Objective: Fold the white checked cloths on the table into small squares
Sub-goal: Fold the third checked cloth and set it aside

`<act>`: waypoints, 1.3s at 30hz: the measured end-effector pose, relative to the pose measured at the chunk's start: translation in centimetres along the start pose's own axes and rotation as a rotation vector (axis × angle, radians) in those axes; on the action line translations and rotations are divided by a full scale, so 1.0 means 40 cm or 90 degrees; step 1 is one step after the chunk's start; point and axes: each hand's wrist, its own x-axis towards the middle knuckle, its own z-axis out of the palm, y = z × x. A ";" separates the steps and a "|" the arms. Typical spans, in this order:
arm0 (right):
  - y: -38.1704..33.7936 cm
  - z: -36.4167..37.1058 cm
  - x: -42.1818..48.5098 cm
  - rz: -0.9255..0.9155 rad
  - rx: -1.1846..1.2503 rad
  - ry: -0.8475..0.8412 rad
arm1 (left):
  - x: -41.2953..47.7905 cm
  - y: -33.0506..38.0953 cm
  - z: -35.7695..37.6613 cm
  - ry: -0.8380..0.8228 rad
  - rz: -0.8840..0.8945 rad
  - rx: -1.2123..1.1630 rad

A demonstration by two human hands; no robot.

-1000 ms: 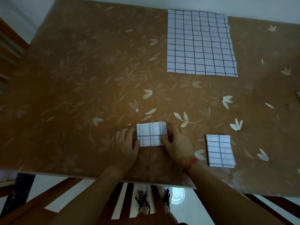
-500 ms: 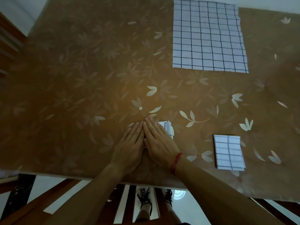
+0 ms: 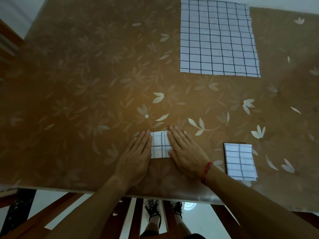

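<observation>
A small folded white checked cloth lies near the table's front edge. My left hand rests flat on its left side and my right hand flat on its right side, fingers straight, with a strip of cloth showing between them. A second folded checked cloth lies to the right of my right hand, untouched. A large unfolded white checked cloth lies spread flat at the far side of the table.
The table carries a brown floral covering. Its front edge runs just below my wrists. Wooden slats and my shoes show beneath it.
Both hands were together on top of the small cloth half a second ago; they have slid apart to its left and right sides, showing its middle.
</observation>
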 end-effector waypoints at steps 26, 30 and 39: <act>0.003 -0.129 0.116 0.050 0.055 -0.112 | 0.160 0.000 -0.115 -0.052 -0.197 -0.187; 0.003 -0.138 0.112 0.059 0.073 -0.118 | 0.155 0.010 -0.129 -0.015 -0.234 -0.398; -0.010 -0.251 0.082 0.133 0.189 -0.139 | 0.122 0.043 -0.195 0.053 -0.314 -0.636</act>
